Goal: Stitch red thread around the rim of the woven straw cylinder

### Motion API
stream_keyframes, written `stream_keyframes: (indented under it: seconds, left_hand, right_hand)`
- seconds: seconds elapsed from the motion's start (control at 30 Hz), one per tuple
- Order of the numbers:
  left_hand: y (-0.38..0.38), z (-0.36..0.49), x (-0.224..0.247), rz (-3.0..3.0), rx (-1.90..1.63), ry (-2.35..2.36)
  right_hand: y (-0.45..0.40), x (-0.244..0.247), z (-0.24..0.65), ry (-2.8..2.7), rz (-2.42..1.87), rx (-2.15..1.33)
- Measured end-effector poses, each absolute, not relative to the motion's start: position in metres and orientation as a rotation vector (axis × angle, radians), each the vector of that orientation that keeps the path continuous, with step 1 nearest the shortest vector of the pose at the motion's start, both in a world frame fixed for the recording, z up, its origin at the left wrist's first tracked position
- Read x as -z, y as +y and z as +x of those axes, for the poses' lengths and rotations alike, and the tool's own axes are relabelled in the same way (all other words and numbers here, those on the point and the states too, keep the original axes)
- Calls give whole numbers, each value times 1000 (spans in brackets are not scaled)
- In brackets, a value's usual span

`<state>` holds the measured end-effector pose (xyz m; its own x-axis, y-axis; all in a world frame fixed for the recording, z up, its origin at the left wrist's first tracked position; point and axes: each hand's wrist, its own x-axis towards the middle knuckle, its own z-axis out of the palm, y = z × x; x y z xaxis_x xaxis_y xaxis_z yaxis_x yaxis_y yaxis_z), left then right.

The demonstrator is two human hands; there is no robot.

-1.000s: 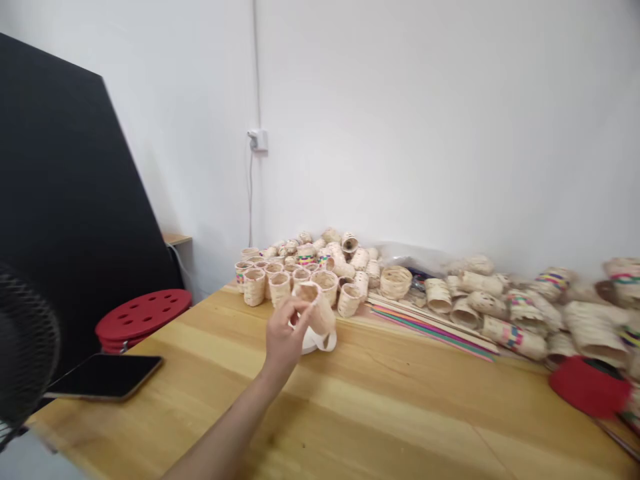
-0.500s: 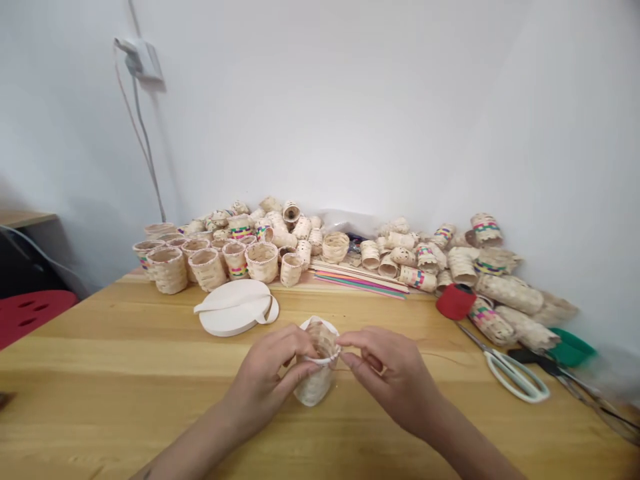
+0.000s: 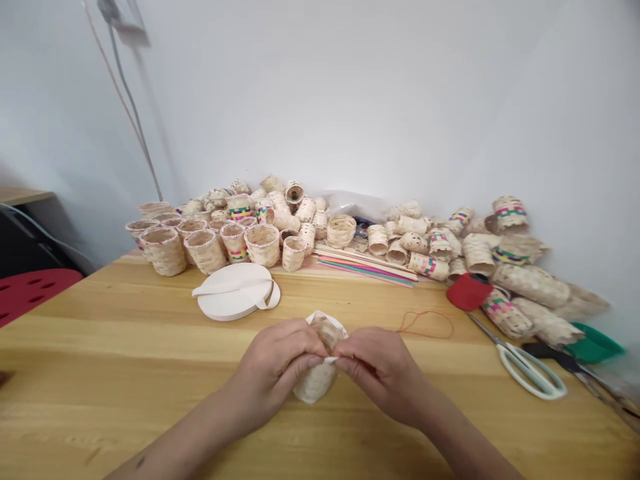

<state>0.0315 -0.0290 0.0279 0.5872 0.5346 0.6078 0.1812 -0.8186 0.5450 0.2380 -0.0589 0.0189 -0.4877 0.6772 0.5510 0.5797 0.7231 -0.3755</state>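
- Step in hand (judged): white band [image 3: 330, 361] pinched at the near rim of the small woven basket [image 3: 314, 385]; handling calls for even finger pressure
- Left hand [image 3: 280, 360]: thumb and fingers clamped on the rim
- Right hand [image 3: 384, 370]: clamped likewise, just beside
- Basket: tilted, mouth up, between the hands; contact with the table [image 3: 200, 360] unclear
- White tape roll [image 3: 235, 303]: flat, beyond the left hand

The left hand [image 3: 283, 363] and right hand [image 3: 383, 370] partly hide the near rim of the woven cup [image 3: 315, 387]. The picture's bottom edge crops both forearms [image 3: 190, 427]. The top edge crops the blurred wall socket [image 3: 131, 21]; the left edge crops the red stool [image 3: 37, 295]. Dark contents behind the plastic bag [image 3: 345, 201] are indistinct.
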Motion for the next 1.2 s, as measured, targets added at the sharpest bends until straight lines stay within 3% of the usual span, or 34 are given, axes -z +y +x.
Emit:
stream_keyframes:
  seconds: [0.27,0.47,0.7,1.2]
  left_hand:
    - [-27,30,-29,2338,-1151,627]
    - [-29,27,-29,2684,-1208,530]
    - [-27,30,-18,2945,-1076,544]
    - [-28,32,-20,2864,-1061,496]
  right_hand:
    - [-66,-36,239,-2082,-1127,-325]
    - [-69,-65,249,-2128,-1121,-112]
    - [-56,-38,253,-2189,-869,-14]
    - [-56,-26,253,-2393,-885,80]
